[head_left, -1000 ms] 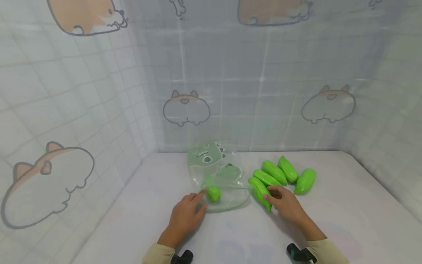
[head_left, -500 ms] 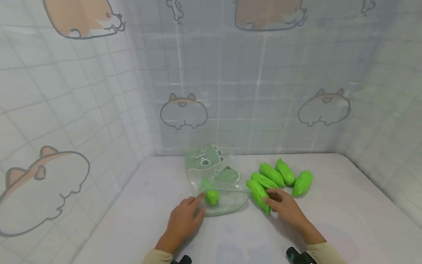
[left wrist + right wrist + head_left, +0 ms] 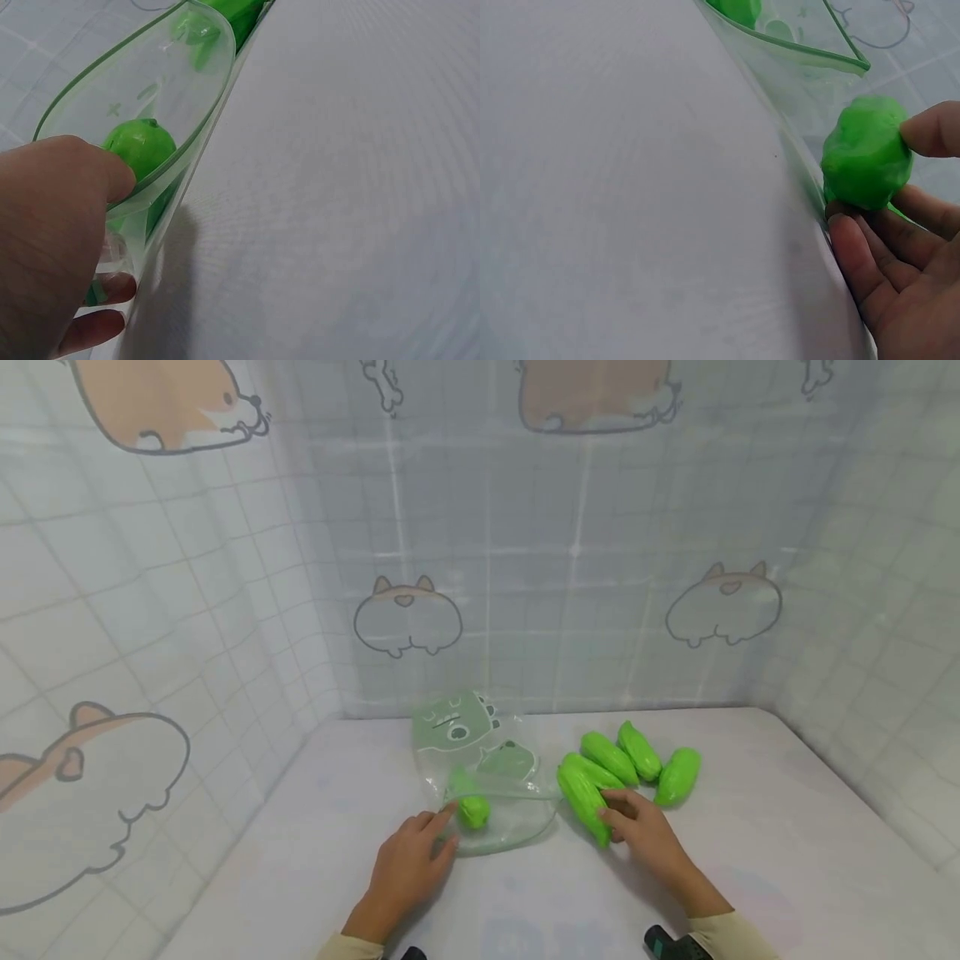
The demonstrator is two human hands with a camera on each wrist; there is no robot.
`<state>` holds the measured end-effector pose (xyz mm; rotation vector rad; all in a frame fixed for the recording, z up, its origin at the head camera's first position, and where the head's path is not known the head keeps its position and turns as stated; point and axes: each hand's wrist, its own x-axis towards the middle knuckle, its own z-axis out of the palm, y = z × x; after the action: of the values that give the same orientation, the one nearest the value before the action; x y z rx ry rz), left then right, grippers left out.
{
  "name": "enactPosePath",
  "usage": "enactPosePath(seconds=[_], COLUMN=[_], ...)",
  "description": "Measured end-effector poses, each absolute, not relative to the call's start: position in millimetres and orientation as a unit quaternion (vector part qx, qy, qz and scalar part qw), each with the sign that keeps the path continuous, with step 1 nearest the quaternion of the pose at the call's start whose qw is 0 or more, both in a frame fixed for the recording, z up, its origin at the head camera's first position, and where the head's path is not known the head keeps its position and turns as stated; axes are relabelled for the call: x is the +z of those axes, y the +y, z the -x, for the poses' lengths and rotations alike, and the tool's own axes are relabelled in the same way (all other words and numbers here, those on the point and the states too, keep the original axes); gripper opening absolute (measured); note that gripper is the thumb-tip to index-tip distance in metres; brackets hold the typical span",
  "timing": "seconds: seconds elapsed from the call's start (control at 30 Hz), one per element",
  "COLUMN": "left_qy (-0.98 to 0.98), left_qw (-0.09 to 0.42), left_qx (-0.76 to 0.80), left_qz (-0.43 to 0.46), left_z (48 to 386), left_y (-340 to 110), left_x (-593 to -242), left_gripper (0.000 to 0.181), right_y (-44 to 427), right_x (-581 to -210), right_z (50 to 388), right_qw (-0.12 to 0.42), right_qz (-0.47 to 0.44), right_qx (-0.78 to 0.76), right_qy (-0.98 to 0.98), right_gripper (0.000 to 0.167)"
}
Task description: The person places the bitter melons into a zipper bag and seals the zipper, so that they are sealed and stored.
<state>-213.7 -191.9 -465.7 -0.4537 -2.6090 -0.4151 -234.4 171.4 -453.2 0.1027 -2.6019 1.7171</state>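
Observation:
A clear plastic bag (image 3: 510, 831) with green cartoon print lies flat at the middle of the table, its mouth towards me. Inside it, near the mouth, is a bright green bitter melon (image 3: 474, 812). My left hand (image 3: 408, 864) pinches the bag's left edge at the mouth; the left wrist view shows the thumb (image 3: 120, 176) over the green rim. Just right of the bag, my right hand (image 3: 648, 835) holds another ridged bitter melon (image 3: 583, 802) between thumb and fingers. The right wrist view shows that melon (image 3: 866, 154) end-on, with the fingers beneath.
Several more green bitter melons (image 3: 609, 757) lie clustered behind the right hand, one (image 3: 678, 777) slightly apart on the right. A white table (image 3: 300, 827) is bounded by a tiled-pattern curtain (image 3: 525, 610) with cartoon dogs at the back and sides.
The head view has shifted slightly, moving the scene left. The bitter melon in my right hand now overlaps its neighbour a little more. Both hands keep their hold.

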Motion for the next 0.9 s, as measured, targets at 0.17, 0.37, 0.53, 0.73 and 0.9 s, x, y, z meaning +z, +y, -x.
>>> enactPosePath(seconds=[0.17, 0.37, 0.53, 0.73, 0.9], left_qy=[-0.942, -0.937, -0.943, -0.941, -0.942], left_qw=[0.241, 0.253, 0.237, 0.243, 0.243], left_qx=[-0.152, -0.156, -0.157, -0.149, -0.139], left_qz=[0.178, 0.182, 0.171, 0.181, 0.186], left_z=[214.0, 212.2, 210.2, 210.4, 214.4], left_y=[-192.8, -193.1, -193.1, -195.1, -194.8], left_x=[-468.1, -466.7, -468.4, -470.1, -469.3], left_gripper=[0.050, 0.050, 0.050, 0.051, 0.052], right_y=[171.4, 170.8, 169.8, 168.0, 167.0], right_x=[-454.1, -453.7, -454.1, -456.0, -452.9], right_z=[231.2, 232.5, 233.1, 230.0, 228.3], right_qw=[0.017, 0.017, 0.015, 0.008, 0.006], right_qz=[-0.021, -0.021, -0.017, 0.001, -0.001], right_qx=[0.564, 0.570, 0.585, 0.606, 0.661], right_qy=[-0.825, -0.821, -0.811, -0.795, -0.750], right_gripper=[0.051, 0.049, 0.050, 0.050, 0.051])
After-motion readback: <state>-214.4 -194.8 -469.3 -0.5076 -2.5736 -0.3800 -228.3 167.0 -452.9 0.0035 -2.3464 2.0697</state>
